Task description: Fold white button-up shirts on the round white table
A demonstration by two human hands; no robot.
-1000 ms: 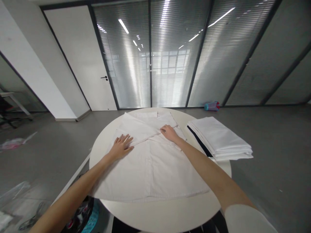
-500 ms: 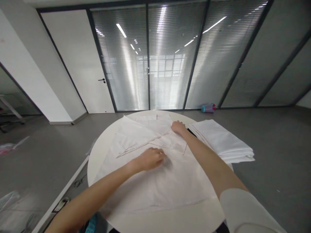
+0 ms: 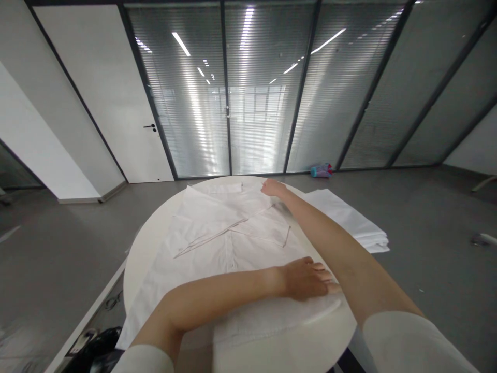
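A white shirt [image 3: 248,248] lay across the round table [image 3: 145,254], its collar [image 3: 225,189] toward twelve o'clock, its sleeves [image 3: 267,228] folded over the front and one lower corner past the rim near seven. The right hand [image 3: 274,187] sat at one o'clock on the shirt's shoulder, fingers curled; whether they pinched cloth could not be told. The left hand [image 3: 308,280] reached across to four, palm down on the shirt, fingers extended. Folded cloth [image 3: 351,220] lay at two o'clock, partly behind the right forearm [image 3: 334,238].
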